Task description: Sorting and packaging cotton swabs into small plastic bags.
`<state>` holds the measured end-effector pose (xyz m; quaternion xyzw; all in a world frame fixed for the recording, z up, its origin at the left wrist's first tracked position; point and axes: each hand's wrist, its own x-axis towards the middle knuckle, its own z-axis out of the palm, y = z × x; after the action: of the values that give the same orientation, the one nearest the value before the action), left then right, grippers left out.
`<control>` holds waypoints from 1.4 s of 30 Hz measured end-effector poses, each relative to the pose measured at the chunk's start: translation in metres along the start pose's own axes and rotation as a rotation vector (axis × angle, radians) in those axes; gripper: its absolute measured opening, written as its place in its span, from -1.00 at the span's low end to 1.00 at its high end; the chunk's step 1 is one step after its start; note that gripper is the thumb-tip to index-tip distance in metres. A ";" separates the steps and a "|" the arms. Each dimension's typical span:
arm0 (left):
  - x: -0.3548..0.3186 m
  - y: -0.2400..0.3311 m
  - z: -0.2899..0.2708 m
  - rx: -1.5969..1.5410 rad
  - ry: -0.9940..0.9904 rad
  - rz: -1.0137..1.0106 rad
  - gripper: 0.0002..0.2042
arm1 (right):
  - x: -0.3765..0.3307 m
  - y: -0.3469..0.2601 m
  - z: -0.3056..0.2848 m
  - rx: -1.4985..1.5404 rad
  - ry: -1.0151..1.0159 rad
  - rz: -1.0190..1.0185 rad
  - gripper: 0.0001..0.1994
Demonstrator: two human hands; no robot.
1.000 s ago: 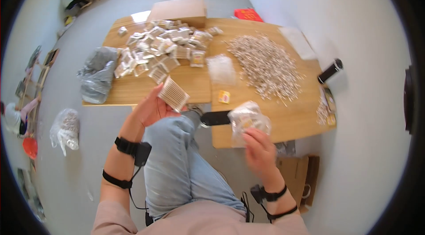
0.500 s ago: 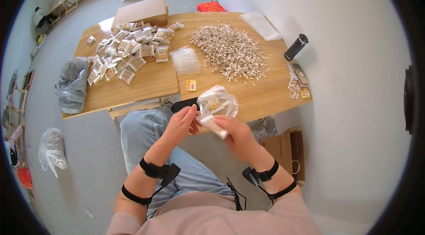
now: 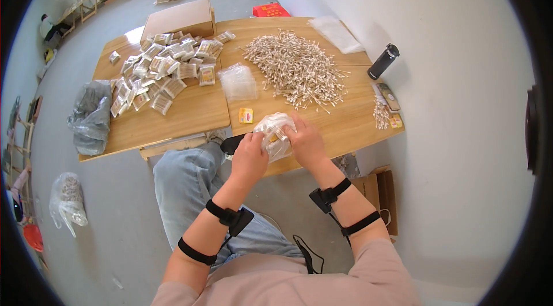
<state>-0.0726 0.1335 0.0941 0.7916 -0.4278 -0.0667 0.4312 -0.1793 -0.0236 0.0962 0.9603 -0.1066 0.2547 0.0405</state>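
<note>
A crumpled clear plastic bag [image 3: 275, 131] with pale sticks inside is held over the near edge of the wooden table [image 3: 201, 116]. My left hand [image 3: 249, 155] grips its left side and my right hand [image 3: 306, 142] grips its right side, fingers curled into the plastic. Just beyond the bag lies a small yellow label [image 3: 246, 115]. A big heap of loose cotton swabs [image 3: 296, 67] lies on the table's right half. Many small filled packets [image 3: 164, 70] are spread over the left half. A stack of empty clear bags [image 3: 238, 82] lies between them.
A black bottle [image 3: 383, 61] stands at the table's right edge, with a few swabs [image 3: 380, 114] near it. A cardboard box [image 3: 180, 18] sits at the far edge. A grey plastic bundle [image 3: 90, 117] hangs at the left edge. Another bag [image 3: 67, 202] lies on the floor.
My left hand has let go of a filled packet and come to the clear bag. Both hands now hold the bag together, closer to the table's edge.
</note>
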 end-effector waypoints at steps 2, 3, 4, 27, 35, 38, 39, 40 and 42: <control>0.005 0.020 -0.006 0.158 0.190 0.265 -0.68 | -0.005 -0.002 0.007 0.066 -0.193 0.148 -0.72; 0.006 0.024 -0.002 0.160 0.188 0.266 -0.68 | -0.005 -0.001 0.009 0.067 -0.192 0.151 -0.72; 0.003 0.027 0.002 0.108 0.043 0.287 -0.69 | -0.005 -0.003 0.007 0.116 -0.206 0.178 -0.72; 0.044 0.006 0.061 0.263 -0.498 0.085 -0.61 | 0.003 -0.013 -0.023 0.712 -0.063 0.311 -0.61; 0.025 -0.009 0.064 0.495 -0.367 0.264 -0.58 | 0.000 -0.020 -0.030 0.926 -0.029 0.520 -0.66; 0.029 -0.011 0.052 0.534 -0.405 0.295 -0.65 | -0.002 -0.021 -0.034 0.938 -0.049 0.508 -0.66; 0.032 -0.006 0.047 0.569 -0.487 0.320 -0.70 | -0.003 -0.023 -0.037 0.932 -0.050 0.511 -0.66; 0.029 -0.005 0.045 0.570 -0.489 0.320 -0.70 | -0.004 -0.026 -0.038 0.959 -0.030 0.524 -0.66; 0.024 -0.002 0.044 0.468 -0.362 0.331 -0.80 | -0.007 -0.028 -0.036 0.983 -0.010 0.541 -0.66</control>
<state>-0.0772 0.0894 0.0714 0.7643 -0.6238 -0.0352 0.1597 -0.1962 0.0096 0.1237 0.8059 -0.2180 0.2712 -0.4790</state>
